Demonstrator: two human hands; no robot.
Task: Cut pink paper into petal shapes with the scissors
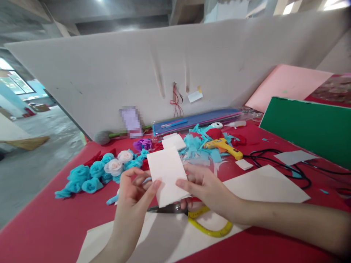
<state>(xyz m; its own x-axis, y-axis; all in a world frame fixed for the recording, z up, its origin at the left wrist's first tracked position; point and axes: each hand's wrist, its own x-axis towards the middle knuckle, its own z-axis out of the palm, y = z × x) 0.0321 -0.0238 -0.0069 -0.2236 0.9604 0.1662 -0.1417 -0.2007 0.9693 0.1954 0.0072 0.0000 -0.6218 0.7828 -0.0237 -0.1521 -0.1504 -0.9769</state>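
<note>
Both the left hand and the right hand pinched white paper just above the scissors. That paper looked already cut, and the flowers left of the scissors finished; the sheet beneath the scissors seemed not yet cut up.

The white paper hides part of my right hand; the table's near edge is cut off.
</note>
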